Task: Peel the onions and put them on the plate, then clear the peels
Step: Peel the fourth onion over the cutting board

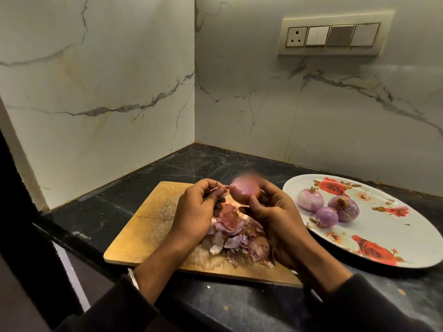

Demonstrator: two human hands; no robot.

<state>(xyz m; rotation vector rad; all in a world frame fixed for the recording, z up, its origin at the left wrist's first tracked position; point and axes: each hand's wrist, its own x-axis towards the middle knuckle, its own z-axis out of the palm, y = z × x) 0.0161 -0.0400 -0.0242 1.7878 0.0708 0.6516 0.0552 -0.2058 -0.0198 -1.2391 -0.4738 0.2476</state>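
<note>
Right hand (271, 212) fingers curl round a small pinkish-red onion (244, 192) and hold it up above the pale wooden chopping board (143, 226), so any skin that comes off will drop there and not on the dark stone counter (191, 164). Left hand (199, 207) is just beside the onion, and its fingers pinch a thin strip of pink onion skin (217, 188). I think the strip has come free of the onion, but that spot is small and a bit blurry, so I cannot be sure. Under both hands lies a heap of dry pink and brown peels (237, 238), sitting on the right half of the board. It looks like the board is there to catch the mess in one place, which should make it easy to clear later. To the right, on the counter, rests a big white oval plate with red roses on it (395, 245). Three peeled purple onions (330, 207) sit close together on its left part, near the board, so a clean onion only has a short way to go. The onion in the hand still looks glossy and partly skinned, so I would guess it needs a little more peeling before it joins the others. After that, the peels must go. White marble walls (96, 92) meet in the corner behind, and a switch panel (333, 35) sits high on the right wall.
</note>
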